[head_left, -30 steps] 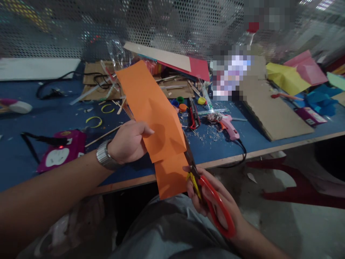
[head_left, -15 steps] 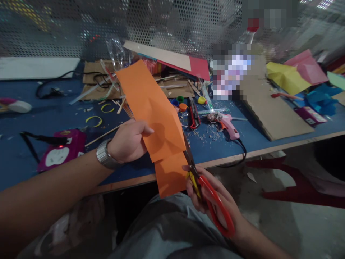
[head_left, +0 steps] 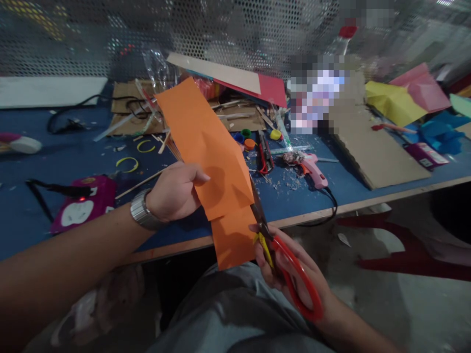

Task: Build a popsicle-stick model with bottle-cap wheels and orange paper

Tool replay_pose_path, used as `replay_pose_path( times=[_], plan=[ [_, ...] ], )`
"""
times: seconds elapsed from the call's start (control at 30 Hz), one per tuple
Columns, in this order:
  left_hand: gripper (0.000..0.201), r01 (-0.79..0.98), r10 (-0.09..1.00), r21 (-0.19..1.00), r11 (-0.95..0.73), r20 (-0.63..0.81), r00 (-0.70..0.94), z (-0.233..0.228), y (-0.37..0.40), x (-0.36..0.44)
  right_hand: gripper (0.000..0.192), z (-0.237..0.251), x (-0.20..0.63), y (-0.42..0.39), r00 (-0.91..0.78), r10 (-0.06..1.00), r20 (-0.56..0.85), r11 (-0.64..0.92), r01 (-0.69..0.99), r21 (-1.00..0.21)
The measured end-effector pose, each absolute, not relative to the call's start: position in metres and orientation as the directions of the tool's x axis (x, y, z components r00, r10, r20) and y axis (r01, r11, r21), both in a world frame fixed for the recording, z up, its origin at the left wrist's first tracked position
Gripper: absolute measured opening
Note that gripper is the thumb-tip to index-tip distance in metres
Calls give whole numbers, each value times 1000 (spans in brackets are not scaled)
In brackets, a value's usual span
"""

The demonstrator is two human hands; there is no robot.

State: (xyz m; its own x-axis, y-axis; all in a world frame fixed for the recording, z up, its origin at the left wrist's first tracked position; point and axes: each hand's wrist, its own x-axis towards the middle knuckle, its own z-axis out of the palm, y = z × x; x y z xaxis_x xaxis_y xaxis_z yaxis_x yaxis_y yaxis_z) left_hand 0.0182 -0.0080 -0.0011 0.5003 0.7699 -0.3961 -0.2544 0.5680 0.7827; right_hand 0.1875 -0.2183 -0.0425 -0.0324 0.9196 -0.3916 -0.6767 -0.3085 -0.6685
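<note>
Broadly, a blue table [head_left: 55, 162] fills the upper half of the view, littered with craft scraps; a flat cardboard sheet [head_left: 371, 152] lies toward two o'clock and a magenta power strip [head_left: 83, 206] toward nine. Held up over the table's near edge, at the centre, is a folded orange paper [head_left: 206, 157], its long strip running from eleven o'clock down to six. The left hand [head_left: 172, 193] pinches that paper at its left edge, thumb on the front and fingers behind. The right hand [head_left: 290, 269], at five o'clock, is closed through the red loops of the scissors [head_left: 279, 260], whose blades meet the paper's right edge. A pink glue gun [head_left: 312, 169] rests on the table at one o'clock. As a judgement, the paper is gripped at one side only, so the hanging lower flap could twist or buckle between the blades and the cut wander off line; the left thumb also lies close enough that a skewed stroke might nick it.
</note>
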Motion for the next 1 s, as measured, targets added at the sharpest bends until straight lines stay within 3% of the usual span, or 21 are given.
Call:
replay_pose_path(
  times=[0.4,1.0],
  plan=[
    [34,-292,762,778,556,-338,552,-9,-5,16,38,-45,192,-218,-53,921,-385,-315,-683,-659],
    [30,-270,792,798,539,-372,484,-4,-9,18,38,-43,187,-218,-29,912,-408,-312,-693,-649]
  ],
)
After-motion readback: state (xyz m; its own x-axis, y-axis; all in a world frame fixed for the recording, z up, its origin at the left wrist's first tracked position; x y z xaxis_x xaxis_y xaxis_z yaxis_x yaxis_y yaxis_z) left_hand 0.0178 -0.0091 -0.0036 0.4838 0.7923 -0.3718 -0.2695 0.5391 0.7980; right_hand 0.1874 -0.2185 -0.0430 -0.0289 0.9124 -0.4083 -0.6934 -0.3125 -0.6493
